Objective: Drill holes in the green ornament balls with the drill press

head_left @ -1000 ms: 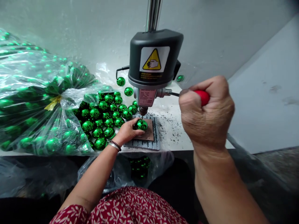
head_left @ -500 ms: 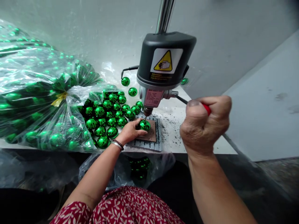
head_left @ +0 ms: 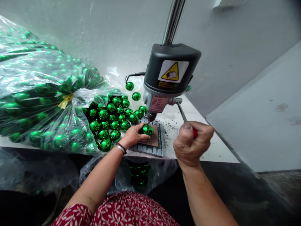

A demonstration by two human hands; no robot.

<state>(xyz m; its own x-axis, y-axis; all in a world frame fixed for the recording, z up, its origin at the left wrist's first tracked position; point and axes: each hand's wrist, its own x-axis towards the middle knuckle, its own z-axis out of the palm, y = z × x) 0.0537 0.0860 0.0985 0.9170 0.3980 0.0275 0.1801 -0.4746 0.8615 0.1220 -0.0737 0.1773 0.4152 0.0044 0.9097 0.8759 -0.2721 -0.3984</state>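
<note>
Under the drill press [head_left: 172, 70], my left hand [head_left: 134, 135] grips a shiny green ball ornament [head_left: 148, 130] between thumb and fingers. The ball rests on a brown board [head_left: 154, 141] over a grey slatted base. The drill's bit comes down to the top of the ball; whether it has gone in is hard to make out. My right hand [head_left: 194, 142] is wrapped round the red grip of the drill press lever [head_left: 181, 112], which slants down to the right of the drill head.
Many more green balls [head_left: 103, 125] lie left of the base, spilling from a clear plastic bag [head_left: 47, 119] tied with a yellow tie [head_left: 66, 101]. Dark shavings dot the white table [head_left: 218, 149] on the right. Below its front edge hangs another plastic bag [head_left: 113, 175] with green balls.
My right hand has pulled the lever downward and inward. The left hand still holds the ball on the board. The whole view has shifted slightly.
</note>
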